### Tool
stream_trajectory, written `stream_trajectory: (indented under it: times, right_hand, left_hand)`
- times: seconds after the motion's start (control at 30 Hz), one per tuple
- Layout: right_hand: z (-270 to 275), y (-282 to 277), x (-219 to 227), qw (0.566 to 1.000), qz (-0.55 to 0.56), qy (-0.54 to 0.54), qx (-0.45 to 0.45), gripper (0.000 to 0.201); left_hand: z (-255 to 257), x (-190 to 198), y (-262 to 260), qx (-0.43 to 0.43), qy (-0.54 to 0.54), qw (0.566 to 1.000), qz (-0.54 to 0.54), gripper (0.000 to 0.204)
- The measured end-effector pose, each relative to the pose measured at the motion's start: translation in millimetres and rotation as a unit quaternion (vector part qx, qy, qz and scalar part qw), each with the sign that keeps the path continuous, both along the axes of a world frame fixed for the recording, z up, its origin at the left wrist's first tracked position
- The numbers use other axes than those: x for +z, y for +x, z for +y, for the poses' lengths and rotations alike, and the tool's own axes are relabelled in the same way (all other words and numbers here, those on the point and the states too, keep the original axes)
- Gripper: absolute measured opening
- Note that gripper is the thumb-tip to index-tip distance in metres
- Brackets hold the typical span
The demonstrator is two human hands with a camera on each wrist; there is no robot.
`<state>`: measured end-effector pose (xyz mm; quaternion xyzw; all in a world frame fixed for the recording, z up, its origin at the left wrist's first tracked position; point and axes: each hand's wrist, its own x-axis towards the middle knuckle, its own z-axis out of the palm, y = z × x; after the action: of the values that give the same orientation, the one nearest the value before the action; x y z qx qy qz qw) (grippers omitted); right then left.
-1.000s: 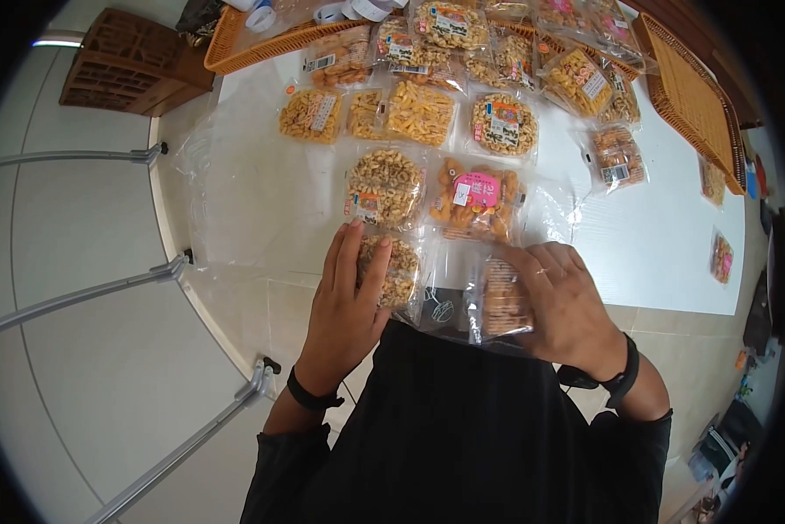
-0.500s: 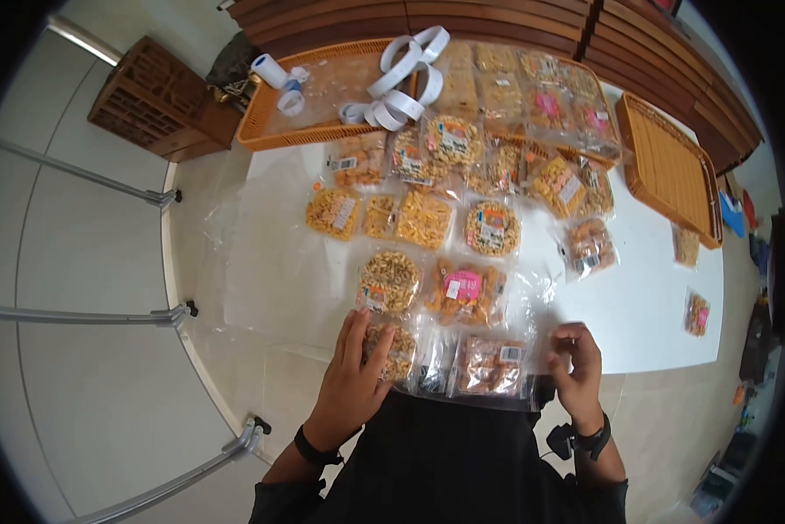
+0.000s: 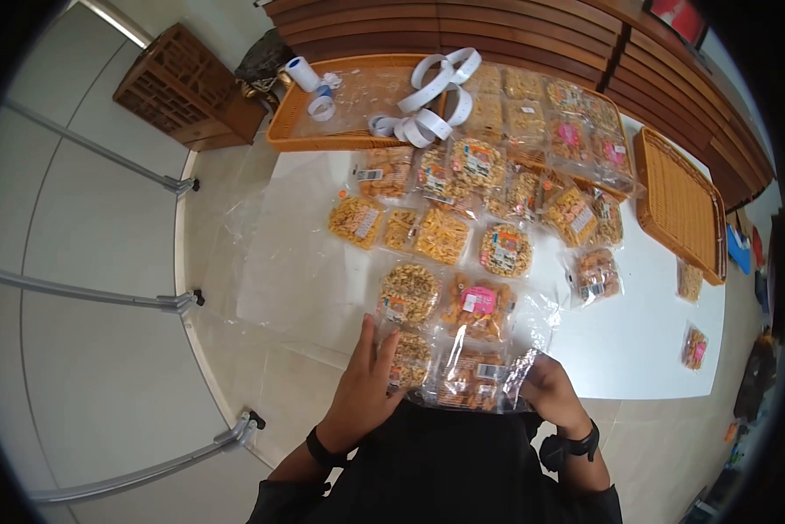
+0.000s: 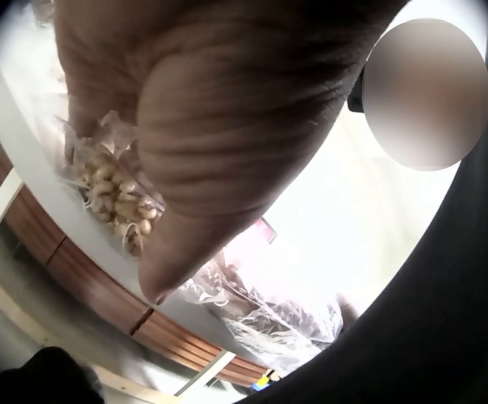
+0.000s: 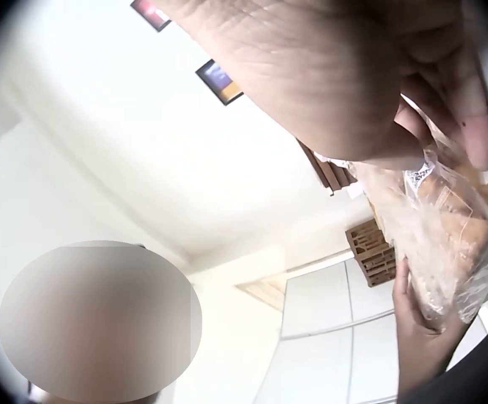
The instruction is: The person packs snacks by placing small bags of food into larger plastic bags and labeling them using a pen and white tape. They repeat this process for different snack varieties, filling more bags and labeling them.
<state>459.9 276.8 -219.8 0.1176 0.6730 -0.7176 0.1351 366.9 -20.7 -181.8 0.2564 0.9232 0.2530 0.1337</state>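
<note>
My left hand (image 3: 364, 393) rests with its fingers fairly straight on the near-left pack of round clustered snacks (image 3: 410, 356). In the left wrist view, pale nut-like pieces (image 4: 118, 198) show under the hand. My right hand (image 3: 556, 395) pinches the crumpled edge of clear plastic film (image 3: 522, 371), beside a pack of brown snacks (image 3: 469, 377) with a barcode label. Behind these two packs lie another round-cluster pack (image 3: 408, 294) and a pink-labelled pack of twisted snacks (image 3: 478, 307). The four sit close together in two rows at the table's near edge.
More snack packs (image 3: 442, 236) lie farther back on the white table (image 3: 646, 349). A wicker tray (image 3: 357, 65) behind holds packs and white paper strips (image 3: 423, 127). Another wicker tray (image 3: 681, 201) stands at the right. Two small packs (image 3: 695, 348) lie near the right edge.
My right hand let go of the brown pack, drew back to the right, then took hold of the film. The brown pack now lies closer to the left-hand pack. The left hand stayed on its pack.
</note>
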Motion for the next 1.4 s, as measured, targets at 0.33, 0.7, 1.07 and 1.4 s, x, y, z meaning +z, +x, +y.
stream_trajectory:
  times: [0.33, 0.7, 1.07, 1.4]
  right_hand:
    - [36, -1, 12, 0.981, 0.024, -0.002, -0.19, 0.005]
    - [43, -10, -7, 0.981, 0.05, 0.042, -0.18, 0.025]
    - [33, 1, -22, 0.967, 0.098, 0.107, -0.209, 0.015]
    - [34, 3, -16, 0.974, 0.087, 0.068, -0.195, 0.01]
  left_hand:
    - [-8, 16, -9, -0.071, -0.012, 0.997, -0.016, 0.092]
    - [-15, 111, -85, -0.097, 0.028, 0.994, 0.027, 0.071]
    - [-37, 109, -229, 0.046, 0.078, 0.995, 0.043, 0.03]
    - [106, 61, -288, -0.163, 0.089, 0.944, 0.272, 0.039]
